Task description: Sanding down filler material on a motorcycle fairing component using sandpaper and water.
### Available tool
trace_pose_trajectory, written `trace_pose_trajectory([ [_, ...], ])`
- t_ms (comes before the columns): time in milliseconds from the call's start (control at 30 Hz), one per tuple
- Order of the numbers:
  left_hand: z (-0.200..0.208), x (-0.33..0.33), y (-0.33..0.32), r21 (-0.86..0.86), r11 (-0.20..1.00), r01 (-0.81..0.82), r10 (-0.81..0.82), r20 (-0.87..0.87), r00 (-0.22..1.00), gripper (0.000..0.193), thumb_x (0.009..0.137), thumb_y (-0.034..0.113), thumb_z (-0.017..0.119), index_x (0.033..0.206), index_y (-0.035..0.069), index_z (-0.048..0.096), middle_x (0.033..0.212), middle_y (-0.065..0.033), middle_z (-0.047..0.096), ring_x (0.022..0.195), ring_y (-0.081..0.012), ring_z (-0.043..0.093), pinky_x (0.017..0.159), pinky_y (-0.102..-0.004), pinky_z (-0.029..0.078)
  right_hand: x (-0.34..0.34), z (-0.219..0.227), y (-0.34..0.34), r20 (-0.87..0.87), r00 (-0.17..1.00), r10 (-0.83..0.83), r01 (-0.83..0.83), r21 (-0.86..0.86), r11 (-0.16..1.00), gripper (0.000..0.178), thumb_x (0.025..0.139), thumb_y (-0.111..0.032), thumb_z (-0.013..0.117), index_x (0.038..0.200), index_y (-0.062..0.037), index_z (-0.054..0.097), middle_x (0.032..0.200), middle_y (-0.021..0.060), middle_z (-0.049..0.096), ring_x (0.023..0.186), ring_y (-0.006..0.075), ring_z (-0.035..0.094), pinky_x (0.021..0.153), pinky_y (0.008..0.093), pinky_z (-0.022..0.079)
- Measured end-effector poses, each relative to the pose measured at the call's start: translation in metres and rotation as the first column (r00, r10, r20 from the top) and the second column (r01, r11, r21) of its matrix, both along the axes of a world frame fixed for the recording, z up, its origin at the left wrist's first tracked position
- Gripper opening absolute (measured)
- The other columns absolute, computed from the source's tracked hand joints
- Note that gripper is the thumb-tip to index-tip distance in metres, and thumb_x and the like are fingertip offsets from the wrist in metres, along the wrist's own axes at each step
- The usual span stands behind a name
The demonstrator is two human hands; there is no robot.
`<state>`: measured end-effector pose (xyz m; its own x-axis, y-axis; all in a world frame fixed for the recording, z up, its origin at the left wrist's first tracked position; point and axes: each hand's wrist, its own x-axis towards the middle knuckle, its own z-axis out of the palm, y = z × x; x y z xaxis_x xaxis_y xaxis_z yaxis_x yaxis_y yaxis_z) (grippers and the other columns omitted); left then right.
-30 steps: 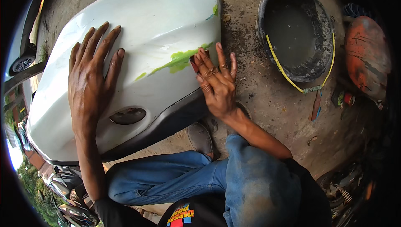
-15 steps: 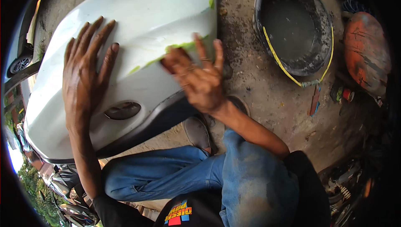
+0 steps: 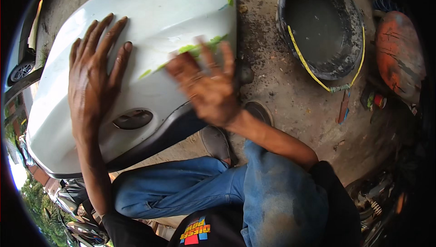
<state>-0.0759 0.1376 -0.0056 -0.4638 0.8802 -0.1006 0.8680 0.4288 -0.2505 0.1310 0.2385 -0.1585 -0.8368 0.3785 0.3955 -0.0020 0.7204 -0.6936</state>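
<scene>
A white car bumper (image 3: pixel 156 17) lies in front of me, with an oval opening (image 3: pixel 133 119) near its lower edge. My left hand (image 3: pixel 93 81) rests flat on its left part, fingers spread and holding nothing. On the right part, my right hand (image 3: pixel 211 95) presses a folded reddish-brown piece, which looks like sandpaper (image 3: pixel 183 63), against the surface beside a streak of bright green filler (image 3: pixel 187 48). Its outer fingers are stretched out and smeared by motion. Another green patch (image 3: pixel 230 0) marks the bumper's far right edge.
A black tub (image 3: pixel 281 8) of murky water with a yellow handle (image 3: pixel 300 58) stands on the stained concrete floor at right. Beyond it lies a worn orange-red rounded piece (image 3: pixel 395 56). Metal parts (image 3: pixel 374 206) crowd the lower right. My shoes and bent legs are close under the bumper.
My right hand has slid a little to the left along the bumper with the sandpaper. My left hand stays nearly in place.
</scene>
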Motion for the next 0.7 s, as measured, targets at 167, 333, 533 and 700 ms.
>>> trace_pose_trajectory([
  [167, -0.007, 0.001, -0.006, 0.016, 1.000, 0.002, -0.003, 0.027, 1.000, 0.048, 0.108, 0.039, 0.058, 0.152, 0.020, 0.060, 0.161, -0.0104, 0.053, 0.153, -0.0325, 0.044, 0.129, -0.0505, 0.028, 0.022, -0.022, 0.024, 0.112, 0.988, -0.105, 0.111, -0.050, 0.993, 0.040, 0.112, -0.028, 0.049, 0.150, -0.0242, 0.062, 0.158, -0.0010, 0.056, 0.160, 0.0352, 0.031, 0.132, 0.0625, 0.002],
  [333, 0.003, 0.001, 0.002, -0.002, 1.000, -0.009, 0.009, 0.002, 1.000, 0.048, 0.108, 0.039, 0.057, 0.152, 0.021, 0.060, 0.159, -0.0102, 0.055, 0.153, -0.0327, 0.044, 0.129, -0.0509, 0.028, -0.005, 0.009, -0.005, -0.026, 0.998, 0.060, -0.062, -0.098, 0.993, 0.044, 0.108, -0.022, 0.058, 0.151, -0.0297, 0.061, 0.161, -0.0051, 0.053, 0.161, 0.0331, 0.029, 0.130, 0.0669, 0.001],
  [533, -0.006, 0.003, -0.002, 0.043, 0.999, 0.001, -0.002, 0.016, 1.000, 0.047, 0.108, 0.039, 0.058, 0.149, 0.019, 0.063, 0.158, -0.0113, 0.055, 0.151, -0.0340, 0.045, 0.128, -0.0510, 0.028, 0.022, -0.025, 0.020, 0.104, 0.991, -0.089, 0.101, -0.118, 0.988, 0.041, 0.110, -0.025, 0.054, 0.150, -0.0306, 0.061, 0.160, -0.0059, 0.054, 0.161, 0.0326, 0.030, 0.131, 0.0645, 0.001],
  [700, -0.002, 0.002, 0.002, 0.038, 0.999, 0.010, -0.011, 0.030, 0.999, 0.047, 0.107, 0.038, 0.059, 0.150, 0.018, 0.062, 0.157, -0.0109, 0.057, 0.150, -0.0336, 0.047, 0.128, -0.0511, 0.029, -0.002, 0.003, -0.002, -0.039, 0.997, 0.062, -0.063, -0.032, 0.998, 0.042, 0.111, -0.031, 0.052, 0.153, -0.0295, 0.058, 0.158, -0.0052, 0.056, 0.161, 0.0328, 0.031, 0.131, 0.0632, 0.003],
])
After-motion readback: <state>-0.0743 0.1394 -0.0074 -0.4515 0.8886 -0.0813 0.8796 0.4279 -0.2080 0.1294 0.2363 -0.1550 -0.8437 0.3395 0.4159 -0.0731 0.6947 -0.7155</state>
